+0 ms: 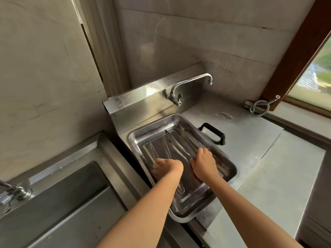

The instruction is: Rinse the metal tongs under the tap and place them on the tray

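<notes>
Steel counter, tray in the middle, tap at 12 o'clock, no water showing. Grips tongs at 3 o'clock with right hand, probably to lift for rinsing; covers second pair at 9 with left hand, grasp hidden.

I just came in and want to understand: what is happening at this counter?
A person works with both bare hands inside a steel tray that sits on the counter below a wall tap. Several metal tongs lie in the tray. The left hand grips a pair near the tray's left side, and the right hand grips a pair on the right. No water shows at the tap.
</notes>
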